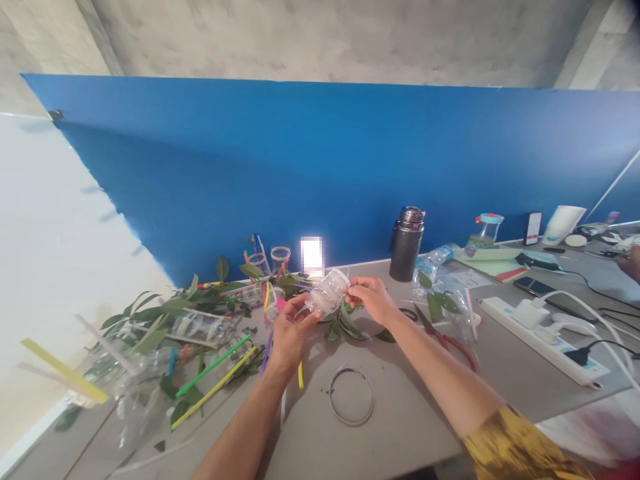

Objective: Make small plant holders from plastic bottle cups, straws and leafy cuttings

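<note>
A clear ribbed plastic cup (pixel 327 293), seemingly a cut bottle section with a whitish rim, is tilted above the table. My left hand (pixel 293 333) grips its lower end between thumb and fingers. The fingers of my right hand (pixel 369 299) pinch at the rim on the other side; any small strip between them is too fine to make out. Green leaves (pixel 345 323) lie just beneath the cup. A thin grey ring (pixel 351 396), perhaps a tape roll, lies flat in front of my hands.
Cut bottles, leafy stems (pixel 165 307) and coloured straws (pixel 215 365) crowd the left. To the right are red-handled scissors (pixel 453 343), a dark thermos (pixel 407 245), a power strip (pixel 545 340) and a phone (pixel 537 288). Another person's hand (pixel 631 263) shows at the right edge.
</note>
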Motion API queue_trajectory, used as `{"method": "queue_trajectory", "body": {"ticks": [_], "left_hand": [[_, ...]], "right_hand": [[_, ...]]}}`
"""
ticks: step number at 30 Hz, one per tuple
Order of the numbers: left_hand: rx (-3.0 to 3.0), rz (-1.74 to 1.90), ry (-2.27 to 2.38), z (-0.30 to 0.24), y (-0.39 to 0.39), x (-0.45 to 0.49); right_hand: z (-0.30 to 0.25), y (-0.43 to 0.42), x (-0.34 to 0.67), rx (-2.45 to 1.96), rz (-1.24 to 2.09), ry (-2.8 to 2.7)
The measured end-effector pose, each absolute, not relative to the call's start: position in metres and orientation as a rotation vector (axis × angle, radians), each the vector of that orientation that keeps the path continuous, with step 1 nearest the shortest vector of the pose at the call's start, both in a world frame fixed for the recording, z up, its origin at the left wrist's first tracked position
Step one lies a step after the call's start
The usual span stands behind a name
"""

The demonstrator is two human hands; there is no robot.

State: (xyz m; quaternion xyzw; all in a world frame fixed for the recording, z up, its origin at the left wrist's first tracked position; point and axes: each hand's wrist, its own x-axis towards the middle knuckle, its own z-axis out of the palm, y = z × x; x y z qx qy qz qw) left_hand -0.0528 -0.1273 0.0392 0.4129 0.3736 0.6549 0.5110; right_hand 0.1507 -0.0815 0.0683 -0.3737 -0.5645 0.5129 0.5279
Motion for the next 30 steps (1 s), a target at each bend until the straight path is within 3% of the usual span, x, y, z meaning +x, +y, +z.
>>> {"method": "queue_trajectory", "body": {"ticks": [21,30], "left_hand": [[0.896,1.554,0.819,0.044,-0.131,-0.05],[0.936,1.549,0.885,0.043,-0.132,-0.05]], "right_hand": [[0.071,-0.084,0.15,-0.848,1.256,-1.333],[0.061,-0.079,0.147,-0.931,1.119,-1.306]]}}
